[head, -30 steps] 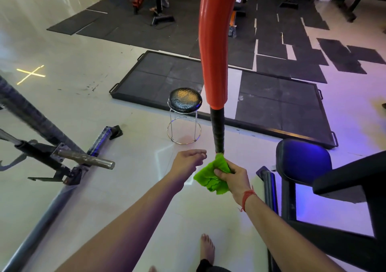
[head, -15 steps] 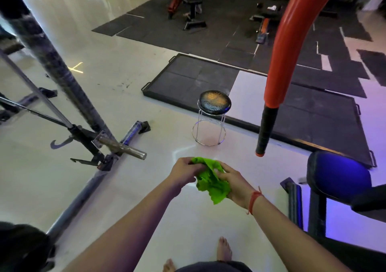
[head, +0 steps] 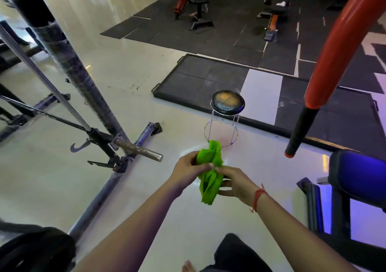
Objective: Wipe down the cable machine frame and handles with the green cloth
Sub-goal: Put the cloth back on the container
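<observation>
The dark frame post [head: 69,62] slants at our left, the red bar [head: 334,48] with its black handle [head: 300,131] hangs at right. Between them, above the floor, our left hand [head: 186,169] and right hand [head: 234,182] pinch the green cloth [head: 210,171], fingers curled into its folds. It looks light and limp; we judge bunching it into one palm best.

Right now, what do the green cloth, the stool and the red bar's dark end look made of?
Green cloth: soft fabric, matte, crumpled folds. Stool: thin chromed wire legs, glossy dark textured seat, possibly plastic or vinyl. Bar end: matte black sleeve, likely rubber or foam.
</observation>
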Action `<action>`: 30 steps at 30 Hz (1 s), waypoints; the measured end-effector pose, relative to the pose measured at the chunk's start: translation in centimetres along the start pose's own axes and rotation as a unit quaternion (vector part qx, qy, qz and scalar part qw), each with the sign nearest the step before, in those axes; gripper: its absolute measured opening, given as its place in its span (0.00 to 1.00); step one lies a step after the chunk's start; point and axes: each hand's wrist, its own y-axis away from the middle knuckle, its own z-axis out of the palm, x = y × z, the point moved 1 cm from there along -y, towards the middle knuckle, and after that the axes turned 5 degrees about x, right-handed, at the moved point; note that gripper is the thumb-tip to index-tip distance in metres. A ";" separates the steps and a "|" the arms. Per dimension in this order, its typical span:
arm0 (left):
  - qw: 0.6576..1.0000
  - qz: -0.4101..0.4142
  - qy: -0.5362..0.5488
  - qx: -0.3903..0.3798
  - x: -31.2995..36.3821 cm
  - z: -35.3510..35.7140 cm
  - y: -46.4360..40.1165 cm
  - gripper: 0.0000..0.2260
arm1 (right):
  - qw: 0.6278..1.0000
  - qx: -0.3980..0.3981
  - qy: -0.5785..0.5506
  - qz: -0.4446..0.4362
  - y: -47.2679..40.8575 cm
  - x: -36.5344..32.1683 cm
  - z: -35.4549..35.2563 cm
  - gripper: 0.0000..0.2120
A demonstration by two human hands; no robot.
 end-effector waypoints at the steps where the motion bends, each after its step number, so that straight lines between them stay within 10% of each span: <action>1: 1.000 0.011 -0.026 0.000 -0.5 -0.4 -0.5 0.13 | 1.000 0.003 -0.021 0.010 -0.4 0.0 0.2 0.14; 13: 0.984 0.112 -0.096 0.097 3.1 -3.3 -11.5 0.11 | 0.969 -0.112 -0.204 0.080 -7.7 -6.4 -0.6 0.22; 30: 0.962 0.259 -0.084 0.012 14.3 -2.3 -28.7 0.15 | 0.954 0.171 -0.141 -0.202 -21.0 -19.5 -4.6 0.15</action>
